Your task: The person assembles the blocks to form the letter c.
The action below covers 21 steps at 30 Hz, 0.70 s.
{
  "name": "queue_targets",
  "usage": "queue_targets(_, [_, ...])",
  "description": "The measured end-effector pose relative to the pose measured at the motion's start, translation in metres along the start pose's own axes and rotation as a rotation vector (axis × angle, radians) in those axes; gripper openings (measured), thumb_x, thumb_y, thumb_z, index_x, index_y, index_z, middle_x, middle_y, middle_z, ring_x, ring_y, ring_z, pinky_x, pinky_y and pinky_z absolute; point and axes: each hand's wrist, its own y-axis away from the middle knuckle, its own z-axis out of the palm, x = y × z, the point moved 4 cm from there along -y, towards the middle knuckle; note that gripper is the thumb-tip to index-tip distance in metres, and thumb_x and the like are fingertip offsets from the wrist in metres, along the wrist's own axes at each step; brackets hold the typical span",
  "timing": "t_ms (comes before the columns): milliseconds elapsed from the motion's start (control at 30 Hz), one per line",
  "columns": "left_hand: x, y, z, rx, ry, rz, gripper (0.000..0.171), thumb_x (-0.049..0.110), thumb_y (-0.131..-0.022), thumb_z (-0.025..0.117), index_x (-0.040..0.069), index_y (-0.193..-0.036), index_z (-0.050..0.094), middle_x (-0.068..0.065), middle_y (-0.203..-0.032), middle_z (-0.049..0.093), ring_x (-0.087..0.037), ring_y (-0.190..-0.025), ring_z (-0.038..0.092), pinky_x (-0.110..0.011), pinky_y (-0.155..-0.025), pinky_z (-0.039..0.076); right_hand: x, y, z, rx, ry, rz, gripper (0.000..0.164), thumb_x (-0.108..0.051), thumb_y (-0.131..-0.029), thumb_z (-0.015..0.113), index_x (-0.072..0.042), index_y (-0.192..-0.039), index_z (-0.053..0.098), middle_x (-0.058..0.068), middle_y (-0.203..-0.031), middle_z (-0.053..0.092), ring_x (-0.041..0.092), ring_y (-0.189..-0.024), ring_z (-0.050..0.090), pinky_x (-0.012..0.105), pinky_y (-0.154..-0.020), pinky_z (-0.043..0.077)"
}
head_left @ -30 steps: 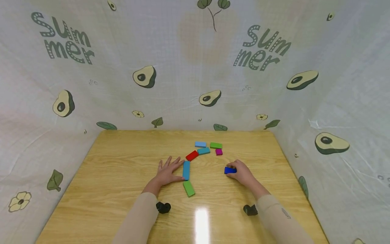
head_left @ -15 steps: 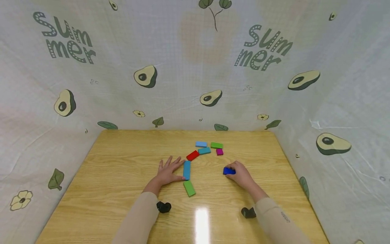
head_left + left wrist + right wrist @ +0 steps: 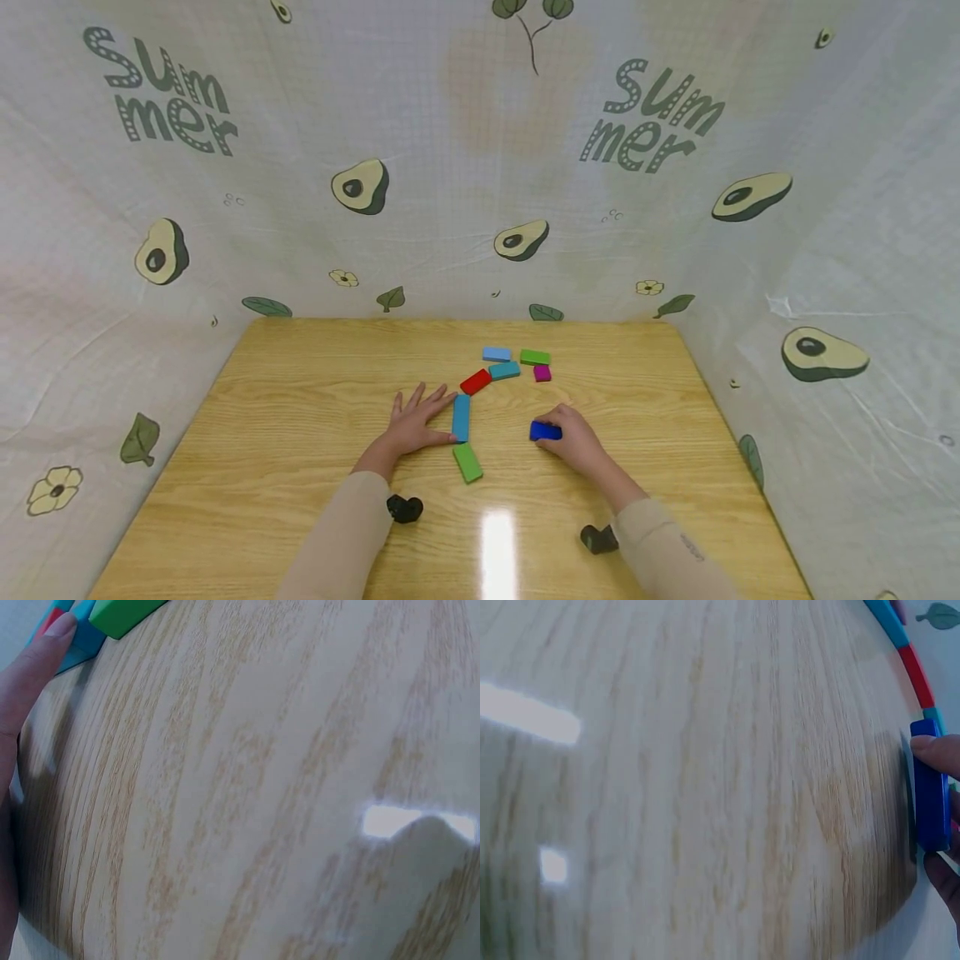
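My right hand pinches a dark blue block between thumb and fingers. In the right wrist view that blue block stands out in front of the fingers. My left hand lies spread on the table, its thumb and index finger touching the left side of a light blue block. A green block sits at that block's near end, and a red block lies just beyond its far end. In the left wrist view, the left thumb reaches towards the blue and green blocks.
Beyond the red block lies a teal block, with a pale blue block behind it. Further right are another green block and a small magenta block. Patterned cloth surrounds the wooden table at back and sides.
My right hand has moved left and slightly nearer with the dark blue block, towards the row of blocks. The left hand has stayed in place.
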Motion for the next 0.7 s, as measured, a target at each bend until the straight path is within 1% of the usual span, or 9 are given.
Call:
queue_targets(233, [0.002, 0.001, -0.001, 0.004, 0.004, 0.000, 0.086, 0.062, -0.083, 0.066, 0.031, -0.155, 0.030, 0.002, -0.162, 0.018, -0.034, -0.148, -0.005, -0.064, -0.108, -0.014, -0.012, 0.007, 0.009, -0.012, -0.030, -0.031, 0.032, -0.016, -0.083, 0.079, -0.011, -0.114, 0.072, -0.001, -0.102, 0.058, 0.025, -0.101, 0.056, 0.050, -0.090, 0.049])
queue_targets(467, [0.001, -0.001, 0.000, 0.015, 0.013, 0.008, 0.087, 0.060, -0.083, 0.067, 0.028, -0.155, 0.031, -0.001, -0.161, 0.019, -0.036, -0.147, -0.003, -0.064, -0.107, -0.013, -0.017, 0.013, 0.021, -0.019, -0.068, -0.044, 0.033, -0.020, -0.084, 0.079, -0.013, -0.116, 0.071, -0.003, -0.103, 0.057, 0.024, -0.102, 0.055, 0.050, -0.089, 0.049])
queue_targets(700, [0.002, 0.000, -0.001, -0.006, 0.003, -0.010, 0.086, 0.061, -0.083, 0.066, 0.031, -0.155, 0.029, 0.003, -0.162, 0.017, -0.033, -0.148, -0.006, -0.062, -0.108, -0.015, -0.025, 0.021, 0.032, -0.023, -0.129, -0.079, 0.032, -0.019, -0.084, 0.079, -0.013, -0.115, 0.071, -0.003, -0.101, 0.056, 0.023, -0.100, 0.055, 0.049, -0.087, 0.050])
